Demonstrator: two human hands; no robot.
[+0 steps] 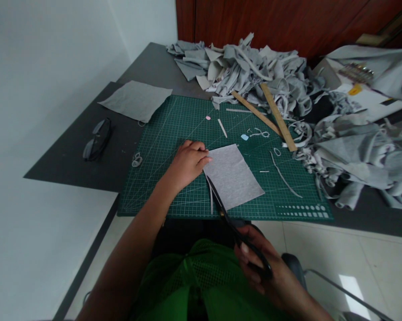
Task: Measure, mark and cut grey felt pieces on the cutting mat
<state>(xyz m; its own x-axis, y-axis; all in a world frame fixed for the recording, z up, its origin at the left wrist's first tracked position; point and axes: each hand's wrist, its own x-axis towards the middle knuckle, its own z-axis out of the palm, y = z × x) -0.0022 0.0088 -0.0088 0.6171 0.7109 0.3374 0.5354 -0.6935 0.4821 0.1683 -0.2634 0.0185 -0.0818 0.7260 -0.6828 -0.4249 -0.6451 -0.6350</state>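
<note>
A: What's the surface & room?
B: Dark grey desk (70, 165) against a white wall, wood panel behind, pale tile floor. Green cutting mat (174, 133) on it.

A: Hands?
B: Left hand (187, 162) flat, fingers spread loose, pinning the grey fabric piece (234, 176) at mat centre. Right hand (264, 267), fingers thru the handles of black scissors (227, 218), blades at the fabric's near-left edge.

A: Else?
B: Scrap pile (254, 67) at back, two wooden rulers (271, 118), glasses (97, 138) left.
</note>
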